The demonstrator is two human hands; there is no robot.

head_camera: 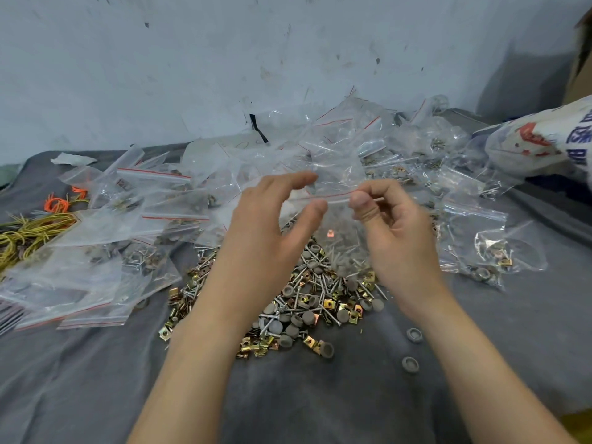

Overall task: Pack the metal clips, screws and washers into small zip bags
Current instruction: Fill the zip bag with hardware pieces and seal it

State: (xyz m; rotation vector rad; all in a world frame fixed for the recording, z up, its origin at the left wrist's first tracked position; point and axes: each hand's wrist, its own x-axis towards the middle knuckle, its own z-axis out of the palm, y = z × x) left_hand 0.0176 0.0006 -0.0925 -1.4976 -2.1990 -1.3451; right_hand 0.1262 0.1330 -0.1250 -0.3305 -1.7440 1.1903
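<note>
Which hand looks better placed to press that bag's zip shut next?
Probably the left hand: its thumb and forefinger loosely bracket the red-lined strip of the zip bag, free to slide along. The right hand pinches that strip, anchoring the bag.

You faced a pale blue-grey wall (192,59), scuffed and flecked with dark marks, under soft, even light. A wrinkled grey cloth (320,395) covered the work surface right up to it. A brown cardboard box (581,65) stood at the far right, beside a shadowed patch of wall.
</note>
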